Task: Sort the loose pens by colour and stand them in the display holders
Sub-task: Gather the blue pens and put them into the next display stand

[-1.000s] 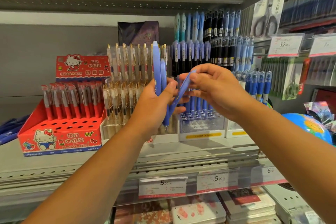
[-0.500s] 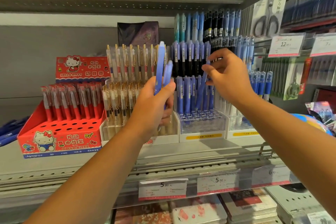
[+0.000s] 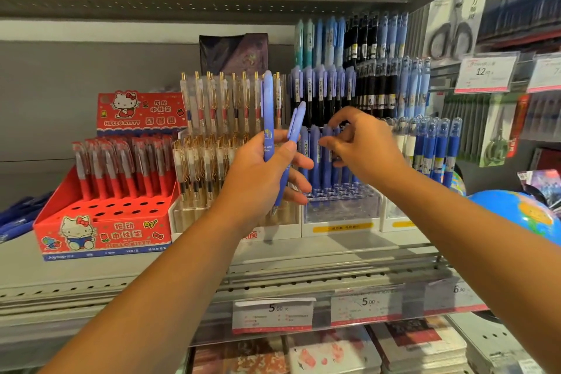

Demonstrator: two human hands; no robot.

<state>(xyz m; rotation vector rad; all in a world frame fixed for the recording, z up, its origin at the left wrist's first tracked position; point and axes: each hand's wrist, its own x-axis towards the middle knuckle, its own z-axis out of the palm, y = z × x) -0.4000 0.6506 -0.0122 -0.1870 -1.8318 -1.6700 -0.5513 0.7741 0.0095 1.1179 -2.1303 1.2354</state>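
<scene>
**Stationery shelf, blue-pen section: stock in hand and in holder**

Item 1. Shop shelf (image 3: 91, 270), carrying the displays, with price tickets along its near edge.

Item 2. Red Hello Kitty display box (image 3: 103, 231), far left. Red-barrelled pens stand in its back rows and the front holes are vacant. It holds one colour only, so by my reading it is not the place for blue.

Item 3. Clear tiered holder (image 3: 343, 212), centre right, with a yellow label on its front. Matching blue pens (image 3: 315, 161) stand in its rear holes. The near holes are free, which is likely why both hands work here.

Item 4. Left hand (image 3: 261, 179), in front of the gold-clipped pens (image 3: 212, 118), just left of the holder. Its fingers and thumb are wrapped round two loose blue pens (image 3: 268, 118). They are held upright, clicker ends up, apparently as a ready reserve.

Item 5. Right hand (image 3: 364, 152), at the tops of the standing blue pens. The thumb and forefinger curve toward each other and the other fingers are loosely curled. I cannot tell whether they pinch a pen top or merely hover.
</scene>
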